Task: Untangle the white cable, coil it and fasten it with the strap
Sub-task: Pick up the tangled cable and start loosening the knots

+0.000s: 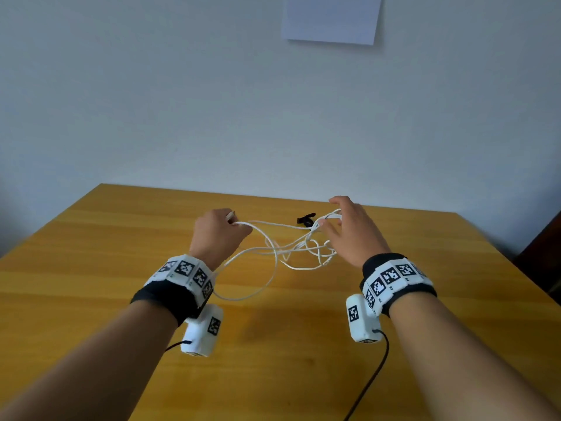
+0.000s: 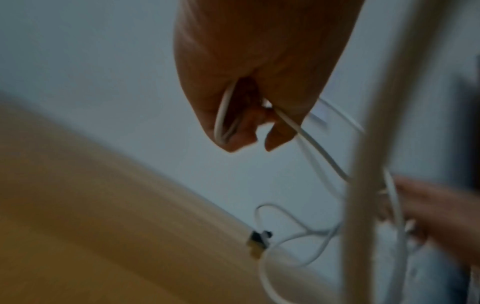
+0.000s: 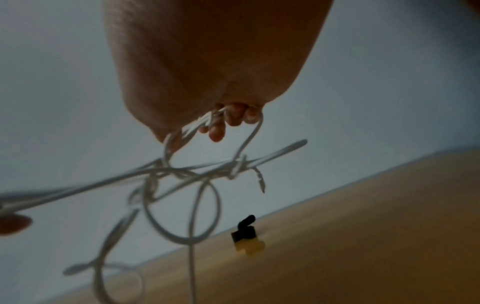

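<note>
**Two hands lift a messy white cable**

The left hand (image 1: 218,235) curls its fingers tight around one end of the white cable (image 1: 282,247). The right hand (image 1: 352,232) has its fingers partly bent, with loops of the cable hooked over them. The tangle hangs between the hands, above the wooden table (image 1: 91,253). The black strap (image 1: 306,220) lies on the far side of the table, between the hands.

The cable (image 1: 274,253) was white, the strap (image 1: 306,220) black, on a honey-yellow wood-grain desk (image 1: 121,238). Both wristbands (image 1: 179,284) were black, carrying white blocks printed with black-and-white square markers. The wall (image 1: 182,101) was pale grey-blue, with a white paper sheet (image 1: 331,18) on it.
</note>
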